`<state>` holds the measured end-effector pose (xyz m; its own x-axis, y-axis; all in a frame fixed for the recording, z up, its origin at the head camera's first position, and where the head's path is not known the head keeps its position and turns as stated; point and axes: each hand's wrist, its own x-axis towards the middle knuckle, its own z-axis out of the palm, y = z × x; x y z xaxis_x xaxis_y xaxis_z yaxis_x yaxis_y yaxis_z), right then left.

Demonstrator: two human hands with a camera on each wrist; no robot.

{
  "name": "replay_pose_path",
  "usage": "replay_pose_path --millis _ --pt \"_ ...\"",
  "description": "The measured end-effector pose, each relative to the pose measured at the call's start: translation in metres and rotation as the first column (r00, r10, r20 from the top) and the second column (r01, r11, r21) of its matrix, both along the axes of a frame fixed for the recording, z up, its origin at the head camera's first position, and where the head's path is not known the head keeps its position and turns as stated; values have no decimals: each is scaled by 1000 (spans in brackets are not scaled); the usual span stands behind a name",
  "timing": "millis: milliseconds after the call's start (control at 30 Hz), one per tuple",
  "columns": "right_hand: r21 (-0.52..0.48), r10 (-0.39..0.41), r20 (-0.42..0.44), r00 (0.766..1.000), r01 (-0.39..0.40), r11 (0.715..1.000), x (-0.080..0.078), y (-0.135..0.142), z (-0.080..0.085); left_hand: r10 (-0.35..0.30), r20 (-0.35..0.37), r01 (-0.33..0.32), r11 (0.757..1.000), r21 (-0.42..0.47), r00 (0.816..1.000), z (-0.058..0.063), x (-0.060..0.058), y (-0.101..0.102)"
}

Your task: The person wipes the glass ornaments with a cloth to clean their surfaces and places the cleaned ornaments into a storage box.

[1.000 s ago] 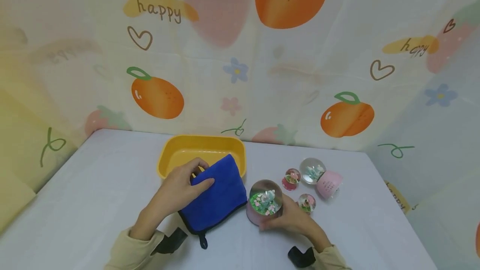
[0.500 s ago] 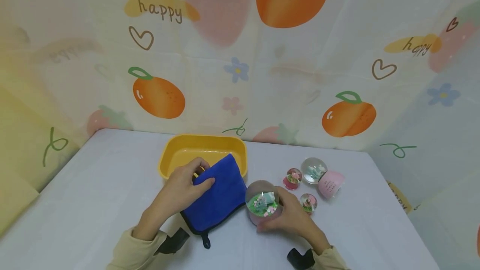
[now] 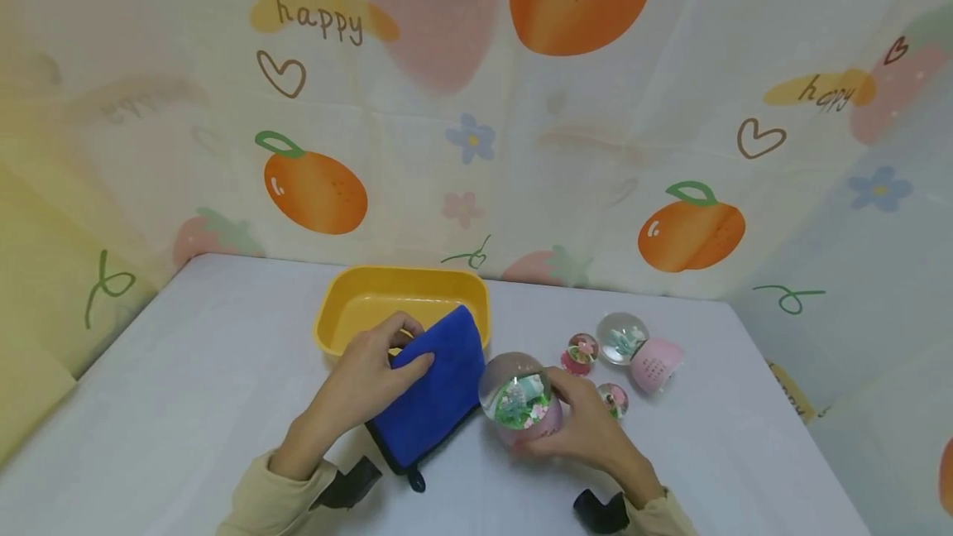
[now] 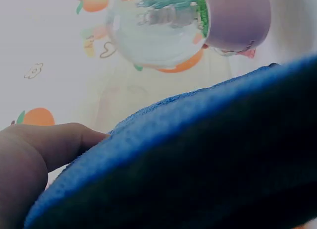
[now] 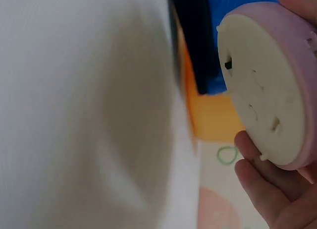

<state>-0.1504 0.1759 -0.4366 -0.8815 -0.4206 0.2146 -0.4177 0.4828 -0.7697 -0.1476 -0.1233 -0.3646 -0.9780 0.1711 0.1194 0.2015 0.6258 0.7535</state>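
Note:
My left hand [image 3: 372,375] pinches a folded blue cloth [image 3: 439,391] with dark edging and a small loop at its lower corner. The left wrist view shows the thumb against the cloth [image 4: 148,135]. My right hand [image 3: 588,428] grips a snow globe [image 3: 517,395] by its pink base, just right of the cloth. Its glass ball, with a green scene inside, tilts toward the cloth. In the right wrist view the pale underside of the globe's base [image 5: 267,85] faces the camera, lifted off the table.
A yellow tray [image 3: 326,317] stands behind the cloth. To the right, another snow globe with a pink base [image 3: 655,366] lies on its side. Two small globes, one nearer the back [image 3: 580,352] and one beside my right hand [image 3: 614,398], are close by. A fruit-print curtain rises behind the white table.
My right hand has lifted the snow globe and tipped its ball leftward toward the cloth. My left hand has moved slightly right with the cloth.

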Motion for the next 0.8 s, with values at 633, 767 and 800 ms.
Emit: replay_pose_path --millis 633,767,800 --pt "-34 -5 -170 985 -1 999 9 -10 10 -237 11 232 959 164 971 5 16 13" --pt "-105 -36 -141 989 22 994 9 -9 11 -296 27 285 938 197 955 6 17 15" --pt "-124 -46 -127 991 30 992 9 -9 12 -306 39 291 934 209 951 6 18 15"
